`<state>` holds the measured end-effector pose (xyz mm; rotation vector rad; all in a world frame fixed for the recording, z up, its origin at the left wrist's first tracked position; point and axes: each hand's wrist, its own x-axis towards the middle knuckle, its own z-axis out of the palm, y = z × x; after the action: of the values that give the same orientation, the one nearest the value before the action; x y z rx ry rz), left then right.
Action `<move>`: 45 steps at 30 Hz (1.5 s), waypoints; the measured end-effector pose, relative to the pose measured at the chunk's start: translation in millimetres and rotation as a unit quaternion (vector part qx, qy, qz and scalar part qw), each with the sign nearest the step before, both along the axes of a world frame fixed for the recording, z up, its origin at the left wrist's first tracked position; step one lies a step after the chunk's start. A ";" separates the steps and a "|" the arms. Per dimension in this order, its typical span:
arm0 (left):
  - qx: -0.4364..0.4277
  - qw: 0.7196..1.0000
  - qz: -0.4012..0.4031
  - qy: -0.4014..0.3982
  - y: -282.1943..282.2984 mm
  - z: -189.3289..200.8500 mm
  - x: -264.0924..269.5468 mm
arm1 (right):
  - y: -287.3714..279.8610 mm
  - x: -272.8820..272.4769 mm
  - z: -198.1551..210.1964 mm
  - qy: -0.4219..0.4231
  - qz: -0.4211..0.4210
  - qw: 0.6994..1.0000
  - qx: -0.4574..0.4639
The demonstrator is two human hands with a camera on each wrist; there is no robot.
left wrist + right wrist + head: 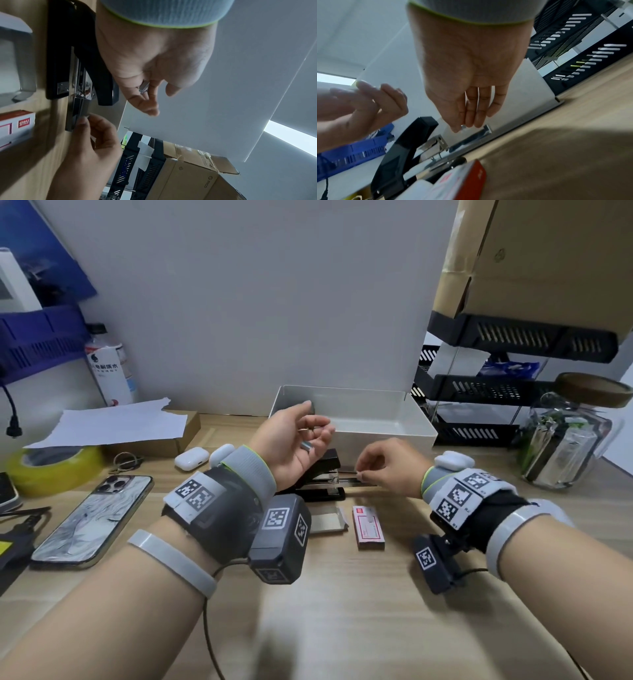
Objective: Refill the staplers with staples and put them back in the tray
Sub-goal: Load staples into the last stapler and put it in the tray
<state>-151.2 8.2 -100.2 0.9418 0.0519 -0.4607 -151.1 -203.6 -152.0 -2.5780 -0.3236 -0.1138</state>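
Staples are going into the black stapler (317, 477), which lies on the wooden desk (342, 611) with its lid swung up and its metal magazine channel (75, 108) exposed toward the right. The right hand (387, 467) pinches a short strip of staples (462, 127) between thumb and fingertips just above that channel, while the left hand (298, 436) hovers palm-up over the stapler's rear, fingers loosely curled round a spare staple strip (306, 445) lying in the palm. To load well, the strip should probably be lined up lengthwise with the channel, legs down, then lowered flat and slid toward the front end; a tilted strip is likely to jam or break apart. Steadying the base with the left hand would help, though it would first have to set its spare strip aside. Behind the stapler, the white tray (404, 436) waits for the refilled tool; no stapler shows inside it. A red staple box (369, 527) and its opened sleeve (327, 520) lie nearer the person.
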 end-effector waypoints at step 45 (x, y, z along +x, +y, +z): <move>0.009 1.000 0.000 0.002 -1.1 -9.3 0.0 | -0.9 0.0 -1.3 -0.030 0.025 0.999 -0.005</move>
<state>-151.2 7.2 -109.6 0.9579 0.0593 -0.4626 -151.1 -204.5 -153.3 -2.5784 -0.4102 -0.1715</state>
